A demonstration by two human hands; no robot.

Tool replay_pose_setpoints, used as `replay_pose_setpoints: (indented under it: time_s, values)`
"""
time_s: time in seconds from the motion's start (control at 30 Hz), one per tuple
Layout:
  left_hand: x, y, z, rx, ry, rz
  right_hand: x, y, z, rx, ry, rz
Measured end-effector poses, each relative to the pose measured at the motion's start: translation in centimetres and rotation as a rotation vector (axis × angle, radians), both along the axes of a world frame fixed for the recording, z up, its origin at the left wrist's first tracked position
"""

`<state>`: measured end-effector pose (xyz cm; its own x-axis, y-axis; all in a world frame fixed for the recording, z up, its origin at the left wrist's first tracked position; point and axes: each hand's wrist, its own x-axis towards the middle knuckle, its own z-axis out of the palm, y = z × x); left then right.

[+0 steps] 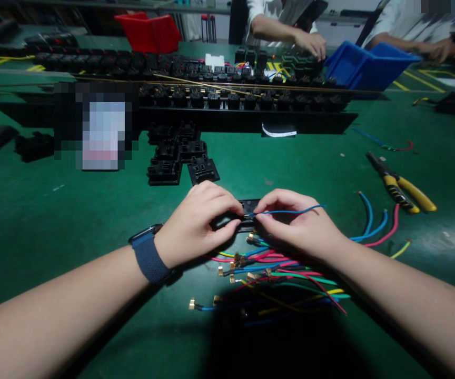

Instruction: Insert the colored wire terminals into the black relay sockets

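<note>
My right hand [296, 213] pinches a thin blue wire [290, 211] between thumb and fingers. Its loose end trails to the right over the hand. The tip, with a small metal end, points left over a black plastic part [249, 204] on the table. My left hand [201, 216], with a dark watch band on the wrist, curls thumb and forefinger against the left side of that part. Just below the hands lies a loose bundle of coloured wires [278, 258], several with brass terminals [192, 303]. The hands partly cover the black part.
Several black plastic parts [164, 171] lie ahead of my left hand. Yellow-handled pliers [403, 189] rest at right. Behind are a long black rail [211, 117] with sockets, a red bin [148, 34], a blue bin [369, 66] and a co-worker's hand [310, 45].
</note>
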<state>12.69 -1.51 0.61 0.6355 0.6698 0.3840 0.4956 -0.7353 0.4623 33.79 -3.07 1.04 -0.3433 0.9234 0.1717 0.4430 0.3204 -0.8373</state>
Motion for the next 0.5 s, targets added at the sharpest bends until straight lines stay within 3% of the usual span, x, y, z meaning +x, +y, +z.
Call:
replay_pose_setpoints:
  time_s: [0.5]
  values:
    - [-0.13,-0.1,-0.16,-0.004,0.091,-0.004,-0.02,0.04,0.0,0.025,-0.015,0.0]
